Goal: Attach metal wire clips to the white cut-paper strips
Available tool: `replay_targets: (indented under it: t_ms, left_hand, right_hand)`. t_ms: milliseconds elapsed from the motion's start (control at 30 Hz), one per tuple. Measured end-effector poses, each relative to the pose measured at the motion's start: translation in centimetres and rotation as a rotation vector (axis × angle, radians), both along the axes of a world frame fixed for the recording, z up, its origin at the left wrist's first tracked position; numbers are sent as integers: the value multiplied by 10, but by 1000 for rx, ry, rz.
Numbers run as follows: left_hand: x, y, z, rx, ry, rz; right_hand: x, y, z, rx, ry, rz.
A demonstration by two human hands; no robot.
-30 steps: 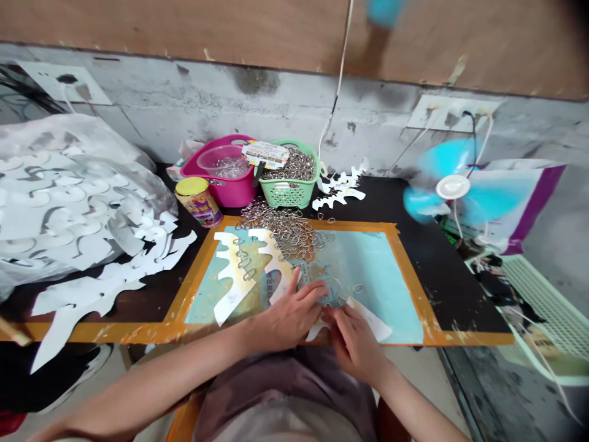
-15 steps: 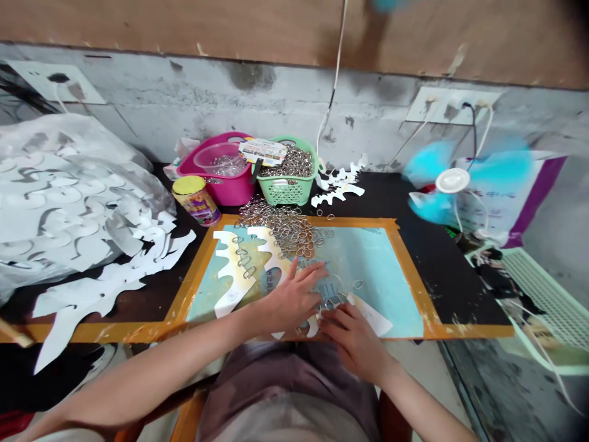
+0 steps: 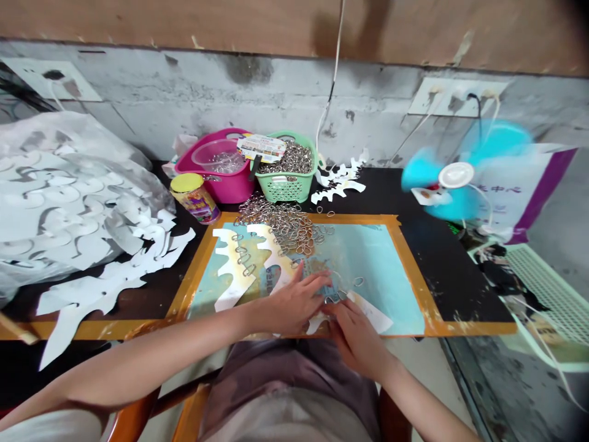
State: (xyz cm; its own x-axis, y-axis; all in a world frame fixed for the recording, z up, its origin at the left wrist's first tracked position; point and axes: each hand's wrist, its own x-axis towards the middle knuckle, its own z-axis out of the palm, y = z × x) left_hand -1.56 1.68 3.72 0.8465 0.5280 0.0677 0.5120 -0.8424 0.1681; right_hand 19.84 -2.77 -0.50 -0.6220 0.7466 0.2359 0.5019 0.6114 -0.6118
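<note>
My left hand (image 3: 299, 301) reaches over the blue work sheet with its fingers apart and stretched to the right. My right hand (image 3: 352, 331) is closed, its fingertips together at the edge of a white toothed cut-out (image 3: 373, 314), partly under both hands; what they pinch is hidden. Small metal rings (image 3: 334, 298) show along that cut-out, by the fingertips. Left of my hands lie two similar cut-outs: one (image 3: 234, 279) with rings along its right edge, another (image 3: 272, 255) partly behind my left hand. A heap of metal rings (image 3: 280, 222) lies beyond, and one loose ring (image 3: 358, 282) to the right.
Behind the heap stand a pink basket (image 3: 230, 187), a green basket (image 3: 285, 187) of rings and a yellow-lidded can (image 3: 197, 199). A plastic bag (image 3: 69, 202) bulges with white cut-outs at left. A blue-bladed fan (image 3: 462, 202) spins at right, near a mesh tray (image 3: 543, 288).
My right hand's fingertips have shifted slightly right and up along the cut-out. My left hand has moved a little right, fingers still apart. The view has tilted slightly.
</note>
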Motion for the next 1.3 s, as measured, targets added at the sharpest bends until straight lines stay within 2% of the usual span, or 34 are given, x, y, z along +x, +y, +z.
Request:
replay_targets:
  t_ms: [100, 167, 233, 333, 433, 533, 667, 833, 1033, 1200, 1300]
  left_hand:
    - [-6, -19, -14, 153, -118, 15]
    - [-11, -30, -20, 181, -201, 50]
    - [-16, -34, -20, 162, -247, 83]
    - [-21, -25, -11, 83, -232, 119]
    - [-21, -7, -4, 54, -230, -5]
    - [-18, 8, -7, 67, -274, -170]
    - [-14, 11, -14, 55, -291, -193]
    - [-13, 5, -13, 41, -269, -139]
    - [-11, -5, -15, 89, -317, -92]
    - [-9, -26, -28, 152, -334, 54]
    - [-10, -36, -33, 114, -419, 163]
  right_hand:
    - [0, 1, 1, 16, -30, 32]
    - [1, 2, 1, 34, -41, 67]
    - [2, 2, 0, 45, -37, 94]
    - [4, 2, -2, 50, -33, 97]
    - [4, 2, -3, 56, -36, 97]
    - [3, 2, -2, 61, -19, 110]
    - [2, 2, -1, 37, 13, 68]
    - [2, 2, -2, -30, 63, -5]
    - [4, 2, -3, -20, 51, 23]
    - [3, 2, 0, 40, 10, 52]
    - [3, 2, 1, 41, 5, 70]
